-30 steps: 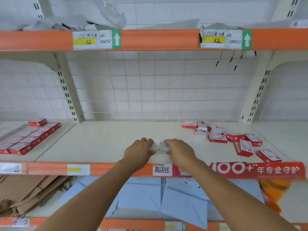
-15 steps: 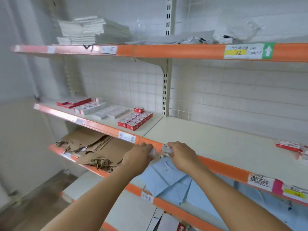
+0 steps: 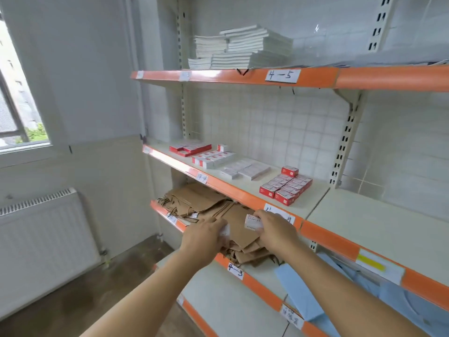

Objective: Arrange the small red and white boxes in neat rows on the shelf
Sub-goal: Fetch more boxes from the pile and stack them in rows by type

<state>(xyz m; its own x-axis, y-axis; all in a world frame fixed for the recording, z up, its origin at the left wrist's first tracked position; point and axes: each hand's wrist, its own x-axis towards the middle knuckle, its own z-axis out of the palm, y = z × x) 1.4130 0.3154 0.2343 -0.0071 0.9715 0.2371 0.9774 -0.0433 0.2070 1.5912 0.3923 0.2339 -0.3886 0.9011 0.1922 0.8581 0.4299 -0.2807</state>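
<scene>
My right hand (image 3: 275, 231) grips a small white staple box (image 3: 252, 222) in front of the orange edge of the middle shelf (image 3: 233, 190). My left hand (image 3: 206, 237) is closed on another small white box (image 3: 224, 231), mostly hidden by the fingers. On the middle shelf, a neat block of small red and white boxes (image 3: 286, 188) lies in two rows with one box stacked on top at the back. Further left lie white boxes (image 3: 246, 169) and more red and white boxes (image 3: 212, 158). Both hands hover below and left of the neat block.
Brown paper bags (image 3: 206, 203) lie on the shelf below, blue paper (image 3: 298, 288) to their right. Stacked white booklets (image 3: 240, 48) sit on the top shelf. A radiator (image 3: 43, 239) and a window (image 3: 17, 105) are on the left wall. An upright post (image 3: 346, 142) divides the shelf bays.
My view has swung left from the right bay to the left bay. Both hands moved left along the shelf edge, each still holding its small box.
</scene>
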